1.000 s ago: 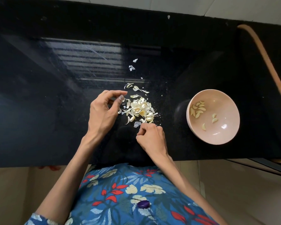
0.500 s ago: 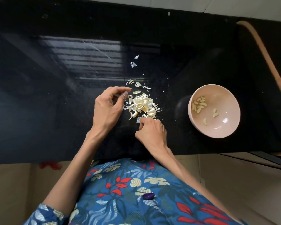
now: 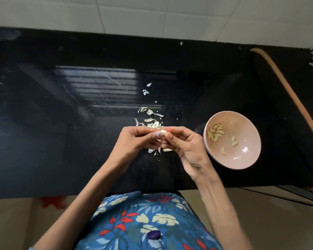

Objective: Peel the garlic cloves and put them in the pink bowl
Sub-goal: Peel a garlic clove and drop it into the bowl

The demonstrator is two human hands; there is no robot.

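Note:
A small pale garlic clove [image 3: 163, 131] is pinched between the fingertips of both hands, raised above the black counter. My left hand [image 3: 135, 139] holds it from the left, my right hand [image 3: 183, 143] from the right. Behind and under the hands lies a heap of garlic skins and cloves [image 3: 151, 121], partly hidden. The pink bowl [image 3: 242, 159] stands just right of my right hand and holds several peeled cloves [image 3: 215, 134].
The black glossy counter [image 3: 61, 132] stretches left and back to a white tiled wall. Scattered bits of skin [image 3: 145, 92] lie further back. A curved brown rim [image 3: 287, 91] runs along the right side. The counter's front edge is close to my body.
Both hands lifted off the heap and came together. My right hand picked a clove from the pile's near edge, and both hands now pinch it above the counter.

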